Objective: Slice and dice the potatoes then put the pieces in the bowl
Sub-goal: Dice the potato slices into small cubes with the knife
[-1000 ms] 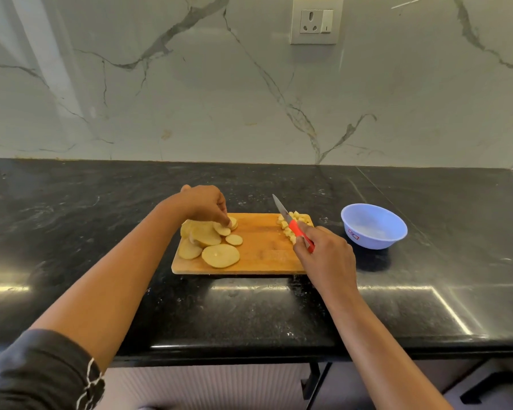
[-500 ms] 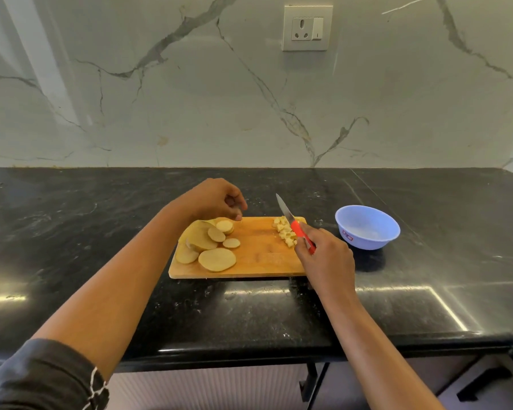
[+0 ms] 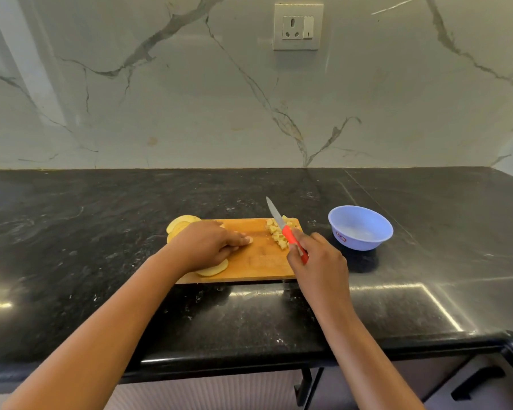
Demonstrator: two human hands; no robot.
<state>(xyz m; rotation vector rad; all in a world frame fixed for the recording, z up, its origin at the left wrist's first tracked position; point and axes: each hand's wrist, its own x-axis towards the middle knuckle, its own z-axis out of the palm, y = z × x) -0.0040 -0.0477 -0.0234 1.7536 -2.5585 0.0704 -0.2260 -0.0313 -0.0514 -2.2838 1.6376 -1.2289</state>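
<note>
A wooden cutting board [image 3: 264, 261] lies on the black counter. Round potato slices [image 3: 179, 224] are piled at its left end, and one more slice [image 3: 216, 269] peeks out below my left hand. My left hand [image 3: 208, 247] lies over the slices, its fingertips pinching a small slice [image 3: 248, 240] down on the middle of the board. A heap of diced potato [image 3: 276, 232] sits at the board's far right corner. My right hand [image 3: 317, 264] grips a red-handled knife [image 3: 288, 233], blade pointing away over the dice. A light blue bowl [image 3: 360, 227] stands right of the board, with no potato in it.
The black stone counter [image 3: 101, 232] runs wide on both sides, with its front edge [image 3: 249, 362] near me. A marble wall with a socket [image 3: 297, 26] rises behind. Cabinet fronts with a dark handle [image 3: 477, 383] show below the counter.
My left hand lifted a small slice off the pile and carried it right onto the board's middle. The right hand and knife stayed almost in place.
</note>
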